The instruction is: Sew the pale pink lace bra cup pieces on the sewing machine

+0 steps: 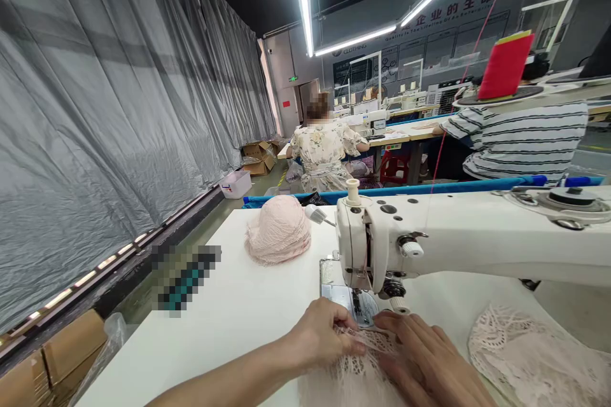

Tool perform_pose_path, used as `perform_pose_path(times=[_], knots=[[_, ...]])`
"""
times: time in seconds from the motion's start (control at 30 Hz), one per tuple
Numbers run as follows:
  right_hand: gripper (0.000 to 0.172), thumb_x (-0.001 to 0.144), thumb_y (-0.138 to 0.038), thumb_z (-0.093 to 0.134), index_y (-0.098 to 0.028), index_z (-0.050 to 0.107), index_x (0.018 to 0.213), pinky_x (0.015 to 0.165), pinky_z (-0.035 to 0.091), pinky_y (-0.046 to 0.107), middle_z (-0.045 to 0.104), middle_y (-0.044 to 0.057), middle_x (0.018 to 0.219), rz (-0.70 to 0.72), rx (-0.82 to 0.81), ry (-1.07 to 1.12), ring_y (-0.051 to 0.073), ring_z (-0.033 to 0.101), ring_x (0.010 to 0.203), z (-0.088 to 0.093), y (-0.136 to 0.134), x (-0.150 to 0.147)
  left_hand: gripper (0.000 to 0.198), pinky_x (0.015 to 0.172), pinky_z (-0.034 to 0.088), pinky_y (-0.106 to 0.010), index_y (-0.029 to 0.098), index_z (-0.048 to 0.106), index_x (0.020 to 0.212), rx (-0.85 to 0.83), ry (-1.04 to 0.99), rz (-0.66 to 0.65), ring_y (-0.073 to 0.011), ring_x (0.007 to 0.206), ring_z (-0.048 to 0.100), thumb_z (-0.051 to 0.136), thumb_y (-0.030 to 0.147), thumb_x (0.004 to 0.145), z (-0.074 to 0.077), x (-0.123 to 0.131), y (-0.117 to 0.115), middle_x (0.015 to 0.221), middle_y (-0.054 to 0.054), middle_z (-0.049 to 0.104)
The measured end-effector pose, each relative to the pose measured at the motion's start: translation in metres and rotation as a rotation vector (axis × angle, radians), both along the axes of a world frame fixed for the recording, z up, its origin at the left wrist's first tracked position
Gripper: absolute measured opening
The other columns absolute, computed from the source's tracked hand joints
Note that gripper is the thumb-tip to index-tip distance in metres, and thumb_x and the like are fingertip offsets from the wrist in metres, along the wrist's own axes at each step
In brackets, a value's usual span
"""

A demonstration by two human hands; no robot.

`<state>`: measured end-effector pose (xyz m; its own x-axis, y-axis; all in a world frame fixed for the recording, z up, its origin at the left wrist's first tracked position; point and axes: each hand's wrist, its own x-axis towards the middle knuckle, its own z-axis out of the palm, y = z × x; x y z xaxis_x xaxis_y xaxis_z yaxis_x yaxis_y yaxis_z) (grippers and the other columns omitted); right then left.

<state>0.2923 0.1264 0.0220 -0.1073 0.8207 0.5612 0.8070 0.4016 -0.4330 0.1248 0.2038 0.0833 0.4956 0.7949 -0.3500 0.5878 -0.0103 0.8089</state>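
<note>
A piece of pale pink lace fabric (358, 369) lies in front of the presser foot (357, 303) of a white sewing machine (458, 229). My left hand (319, 334) is closed, its thumb and fingers pinching the lace's upper edge. From the other side my right hand (420, 353) has its fingers together on the lace, just short of the needle plate (338, 294); its thumb is partly hidden. Left of the machine head rests a stack of pink lace cups (278, 229). More pale pink lace (529, 356) lies at the right, under the machine arm.
The white table (224, 331) ends at the left above cardboard boxes (71, 350). Red thread (446, 121) rises to a red cone (506, 67). Beyond a blue rail (458, 186), one person (324, 146) sits at a machine and another in stripes (529, 140) sits right.
</note>
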Motion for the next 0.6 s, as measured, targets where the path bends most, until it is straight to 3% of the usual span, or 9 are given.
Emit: perform_pose_path(times=[0.07,0.13,0.2,0.3,0.4,0.5,0.6], knots=[[0.027,0.084,-0.032,0.052,-0.024,0.052,0.110,0.066,0.045,0.030,0.065,0.002,0.096,-0.019,0.099,-0.125,0.019,0.061,0.081,-0.001,0.001,0.002,0.023,0.056,0.031,-0.022,0.013,0.065,0.071,-0.001,0.016,0.001,-0.0109,0.061,0.043,0.076,0.023,0.053,0.002,0.003,0.002,0.058,0.006,0.048],[0.023,0.086,-0.034,0.052,-0.024,0.053,0.107,0.064,0.045,0.029,0.065,0.002,0.094,0.003,0.085,-0.145,0.018,0.061,0.078,-0.001,0.002,0.002,0.031,0.058,0.031,-0.022,0.014,0.068,0.078,0.011,0.021,-0.004,-0.0115,0.064,0.043,0.078,0.023,0.050,0.004,0.004,0.002,0.061,0.006,0.048],[0.017,0.091,-0.033,0.043,-0.025,0.057,0.096,0.064,0.044,0.028,0.065,0.000,0.087,0.011,-0.025,-0.061,0.017,0.060,0.074,0.000,0.003,0.002,0.038,0.060,0.032,-0.022,0.015,0.069,0.083,0.022,0.011,-0.021,-0.0121,0.067,0.044,0.080,0.023,0.047,0.005,0.002,0.001,0.064,0.006,0.048],[0.033,0.095,-0.038,0.033,-0.025,0.057,0.076,0.061,0.043,0.027,0.062,-0.002,0.071,0.015,-0.284,0.145,0.016,0.058,0.067,0.003,0.003,-0.001,0.039,0.061,0.033,-0.022,0.015,0.068,0.085,-0.030,-0.031,-0.110,-0.0128,0.069,0.046,0.079,0.026,0.049,0.006,-0.004,-0.002,0.068,0.005,0.052],[0.040,0.093,-0.047,0.032,-0.023,0.051,0.068,0.054,0.039,0.026,0.058,-0.002,0.064,0.035,-0.424,0.279,0.016,0.056,0.064,0.008,0.003,-0.005,0.024,0.055,0.030,-0.021,0.013,0.065,0.076,-0.060,-0.077,-0.165,-0.0100,0.061,0.042,0.070,0.034,0.063,0.009,-0.007,-0.004,0.060,0.005,0.047],[0.040,0.092,-0.047,0.033,-0.022,0.046,0.063,0.051,0.037,0.025,0.057,-0.002,0.062,0.049,-0.432,0.309,0.015,0.055,0.062,0.010,0.003,-0.006,0.020,0.049,0.022,-0.021,0.012,0.058,0.061,-0.025,-0.093,-0.131,-0.0072,0.052,0.030,0.056,0.028,0.074,0.011,-0.005,-0.005,0.050,0.007,0.032],[0.034,0.094,-0.041,0.034,-0.022,0.052,0.072,0.055,0.039,0.025,0.058,-0.002,0.065,0.004,-0.308,0.231,0.015,0.055,0.062,0.009,0.003,-0.003,0.015,0.051,0.028,-0.021,0.011,0.058,0.062,-0.022,-0.084,-0.072,-0.0080,0.053,0.037,0.057,0.022,0.071,0.007,0.000,-0.004,0.052,0.006,0.041]])
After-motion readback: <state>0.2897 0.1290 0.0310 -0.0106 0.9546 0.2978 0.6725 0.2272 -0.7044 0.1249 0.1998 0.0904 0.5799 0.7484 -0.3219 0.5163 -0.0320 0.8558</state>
